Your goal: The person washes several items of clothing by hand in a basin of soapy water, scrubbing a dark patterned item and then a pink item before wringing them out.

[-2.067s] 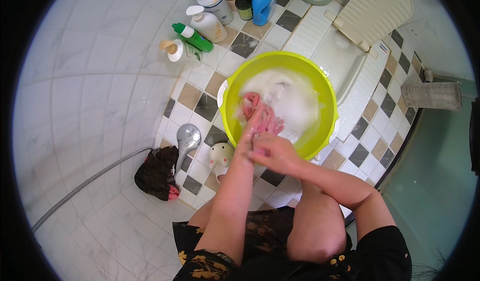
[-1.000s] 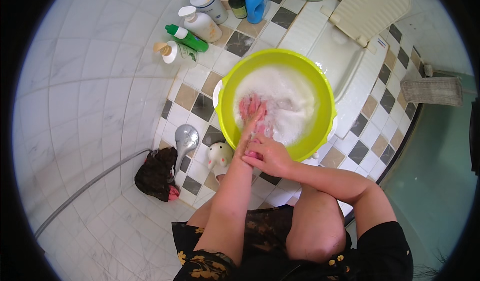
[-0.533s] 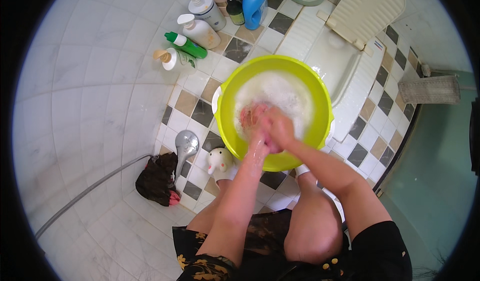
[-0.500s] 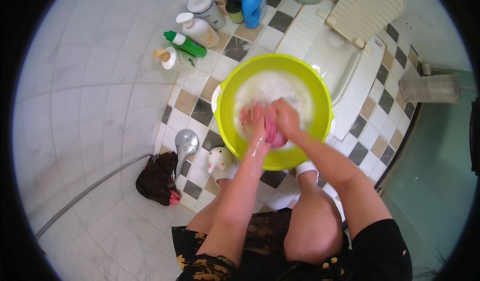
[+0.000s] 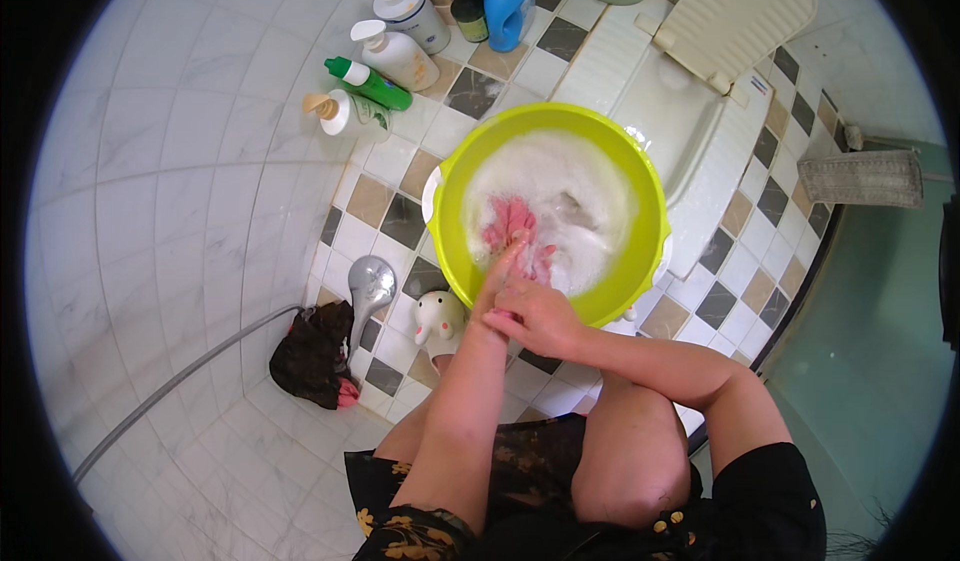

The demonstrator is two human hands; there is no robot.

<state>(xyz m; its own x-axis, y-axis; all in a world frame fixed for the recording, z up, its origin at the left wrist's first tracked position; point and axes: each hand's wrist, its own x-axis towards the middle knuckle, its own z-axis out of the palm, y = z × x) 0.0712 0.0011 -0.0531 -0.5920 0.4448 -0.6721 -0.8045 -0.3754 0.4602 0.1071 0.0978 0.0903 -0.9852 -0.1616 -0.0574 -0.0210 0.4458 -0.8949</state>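
A yellow-green basin (image 5: 655, 186) holds foamy water (image 5: 570, 166) with a wet pink cloth (image 5: 511, 219) partly under the suds. My left hand (image 5: 506, 259) reaches into the left part of the basin, its fingers closed on the cloth and partly hidden. Across my left wrist, at the basin's near rim, lies my right hand (image 5: 541, 315), its fingers curled round the wrist. More pink cloth (image 5: 541, 263) shows beside my left hand in the foam.
Pump bottles (image 5: 402, 56), a green bottle (image 5: 370, 85) and a blue jug (image 5: 508, 6) stand back left. A shower head (image 5: 372, 283) and dark lacy cloth (image 5: 314, 355) lie left. A white squat toilet (image 5: 668, 111) is behind the basin; a grey towel (image 5: 862, 179) hangs at right.
My right hand has moved from the pink cloth above the water, down and toward me, onto my left wrist. The cloth has gone lower into the foam, and my left hand has lowered.
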